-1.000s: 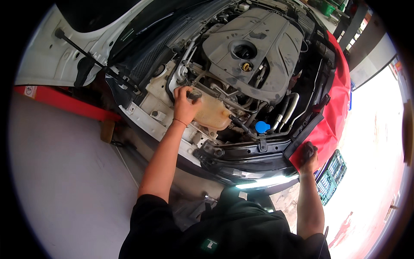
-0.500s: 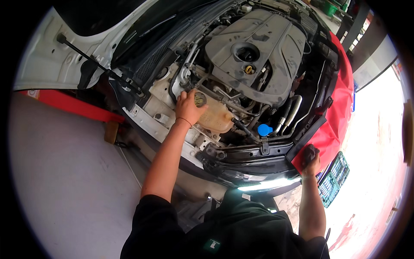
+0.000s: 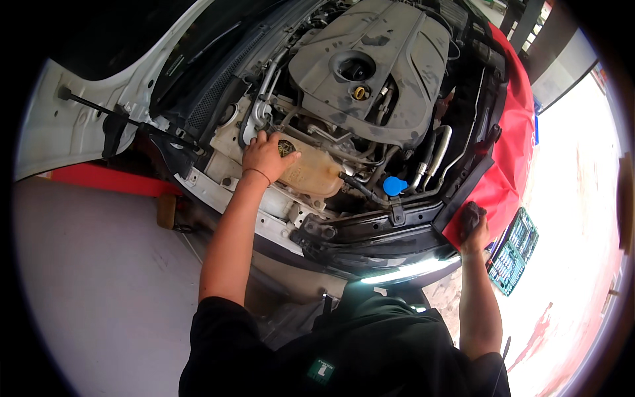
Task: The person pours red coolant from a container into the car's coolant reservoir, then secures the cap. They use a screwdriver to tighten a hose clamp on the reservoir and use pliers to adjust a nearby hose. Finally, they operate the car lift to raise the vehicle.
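My left hand (image 3: 262, 160) is curled around the dark round cap (image 3: 286, 148) of a yellowed plastic coolant tank (image 3: 312, 173). The cap sits on the tank's neck, between my thumb and fingers. Over at the front corner of the car, my right hand (image 3: 478, 236) grips a crumpled dark rag (image 3: 471, 216) against the red fender cover (image 3: 506, 173). Part of the rag is hidden by my fingers. A black hose (image 3: 362, 188) runs from the tank's right end.
A grey engine cover (image 3: 387, 73) fills the middle of the bay. Near the front stands a blue washer-fluid cap (image 3: 395, 186). The car's white door (image 3: 86, 126) hangs open at left. A green tool case (image 3: 514, 251) lies open on the floor at right.
The view has shifted, so the car appears a little further left and higher. My left hand stays on the tank cap, and my right hand still holds the rag.
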### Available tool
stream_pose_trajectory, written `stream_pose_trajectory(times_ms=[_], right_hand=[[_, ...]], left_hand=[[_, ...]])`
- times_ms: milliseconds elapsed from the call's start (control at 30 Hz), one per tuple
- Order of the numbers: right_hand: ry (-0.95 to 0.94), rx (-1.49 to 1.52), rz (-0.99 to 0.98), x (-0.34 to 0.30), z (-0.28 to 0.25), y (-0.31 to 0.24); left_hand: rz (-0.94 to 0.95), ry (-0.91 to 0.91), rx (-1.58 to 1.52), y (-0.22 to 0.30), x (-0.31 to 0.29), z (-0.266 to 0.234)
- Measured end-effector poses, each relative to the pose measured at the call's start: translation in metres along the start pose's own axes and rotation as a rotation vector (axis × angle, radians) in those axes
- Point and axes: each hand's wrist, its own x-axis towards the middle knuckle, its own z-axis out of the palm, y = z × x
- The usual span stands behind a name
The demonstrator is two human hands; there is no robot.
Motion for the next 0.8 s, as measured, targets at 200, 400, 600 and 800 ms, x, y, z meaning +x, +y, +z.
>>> stream_pose_trajectory(times_ms=[200,400,600,800], right_hand=[[0.026,0.004,-0.001,-0.002,0.004,-0.003],[0.03,-0.046,0.021,-0.001,0.004,-0.004],[0.045,-0.041,0.006,0.002,0.002,-0.003],[-0.003,-0.007,0.007,-0.002,0.002,-0.004]], left_hand=[[0.245,-0.002,0.044,-0.015,-0.003,0.016],[0.448,0.025,-0.037,-0.029,0.012,0.03],[0.065,-0.066,-0.034,0.0,0.002,0.001],[0.302,-0.022,0.026,-0.024,0.006,0.014]])
